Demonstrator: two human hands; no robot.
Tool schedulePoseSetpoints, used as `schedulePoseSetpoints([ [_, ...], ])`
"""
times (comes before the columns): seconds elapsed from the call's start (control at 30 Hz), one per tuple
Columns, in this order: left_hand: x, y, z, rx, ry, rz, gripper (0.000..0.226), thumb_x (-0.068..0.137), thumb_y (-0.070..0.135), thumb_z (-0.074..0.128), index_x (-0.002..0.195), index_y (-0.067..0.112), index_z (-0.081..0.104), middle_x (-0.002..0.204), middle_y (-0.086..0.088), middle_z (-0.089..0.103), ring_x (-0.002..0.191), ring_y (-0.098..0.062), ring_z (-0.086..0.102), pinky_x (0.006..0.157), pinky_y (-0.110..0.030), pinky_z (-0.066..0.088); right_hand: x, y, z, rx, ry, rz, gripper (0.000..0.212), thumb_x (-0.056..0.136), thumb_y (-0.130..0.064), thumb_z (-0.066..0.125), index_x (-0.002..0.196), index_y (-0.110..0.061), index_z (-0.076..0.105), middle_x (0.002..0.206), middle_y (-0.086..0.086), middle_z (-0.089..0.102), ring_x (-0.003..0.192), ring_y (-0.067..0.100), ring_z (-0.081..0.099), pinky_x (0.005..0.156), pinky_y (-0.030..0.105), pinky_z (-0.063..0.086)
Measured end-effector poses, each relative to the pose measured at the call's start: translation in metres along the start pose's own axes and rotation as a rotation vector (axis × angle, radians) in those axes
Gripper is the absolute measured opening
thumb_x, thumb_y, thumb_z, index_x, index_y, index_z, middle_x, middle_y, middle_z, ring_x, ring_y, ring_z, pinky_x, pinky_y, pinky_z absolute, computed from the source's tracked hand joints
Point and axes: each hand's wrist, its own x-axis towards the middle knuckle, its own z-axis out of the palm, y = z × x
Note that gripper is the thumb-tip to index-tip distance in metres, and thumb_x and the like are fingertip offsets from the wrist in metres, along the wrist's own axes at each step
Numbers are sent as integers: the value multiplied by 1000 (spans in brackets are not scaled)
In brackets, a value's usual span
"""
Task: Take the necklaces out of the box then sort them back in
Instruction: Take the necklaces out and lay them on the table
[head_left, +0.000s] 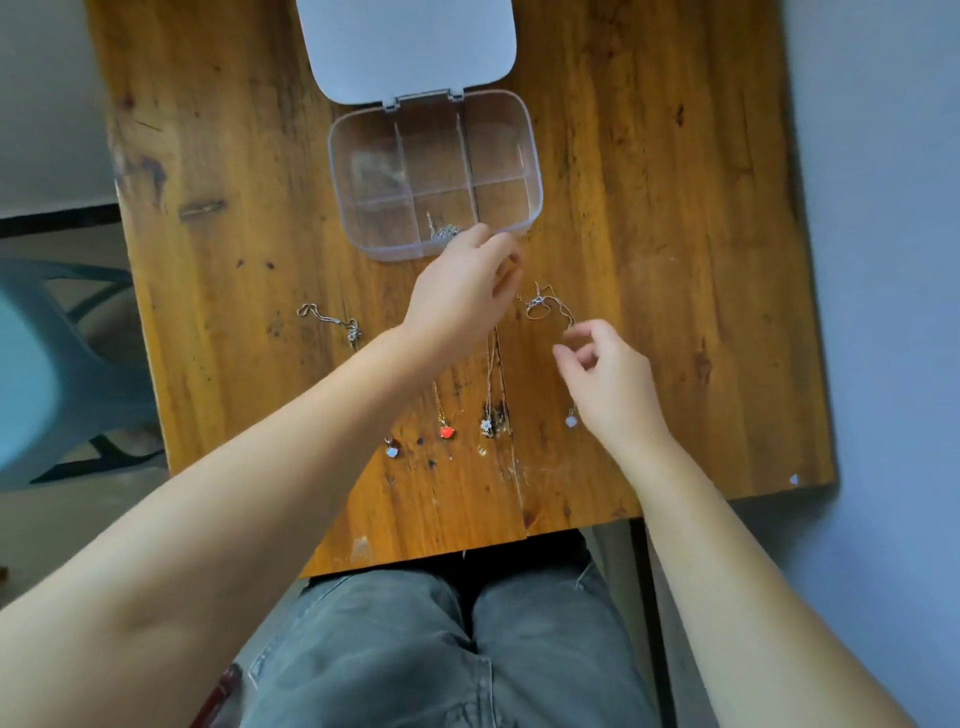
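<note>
Figure: sorting stage, seen from the head camera. The clear divided box (435, 171) lay open on the wooden table (675, 208), its white lid (405, 41) hinged back. One chain (442, 229) rested in the near middle compartment; something faint showed in the far left compartment, too blurred to identify. Your left hand (462, 296) reached to the box's near rim, fingers curled together just beside that chain; whether they were gripping it or had let go of it cannot be told. Your right hand (608, 384) hovered loosely pinched, thumb and forefinger close, at the tail of the tangled chain (545, 306); contact is unclear. Other necklaces lay in a row near you: a silver chain (332, 322) at left, then the red heart pendant (445, 431), a flower pendant (486, 426) and pale pendants (392, 452).

By this layout you were likely returning pieces one per compartment. The next move called for a fine pinch and a clean lift, keeping neighbouring chains unsnagged.
</note>
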Motion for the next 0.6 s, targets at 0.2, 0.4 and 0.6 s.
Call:
schedulePoseSetpoints([
  [0.2,-24,-63,-42,187,117,-131,24,89,16,57,110,6,61,106,-16,61,101,-36,50,79,-44,44,71,-103,12,-222,-30,-427,32,97,-6,40,121,-14,59,123,7,61,107,19,58,82,20,44],
  [0.4,-14,-82,-50,104,69,-61,20,93,15,53,102,6,68,95,-13,66,91,-27,50,73,-32,41,113,-148,36,-952,-371,-457,41,91,-7,46,131,-14,50,128,13,54,103,32,58,79,37,52],
  [0.6,-16,-83,-47,40,88,-70,21,93,17,53,103,7,69,97,-11,67,92,-24,49,73,-32,42,122,-151,36,-1045,-575,-427,23,88,-10,51,108,-7,63,102,13,65,82,25,60,50,23,40],
])
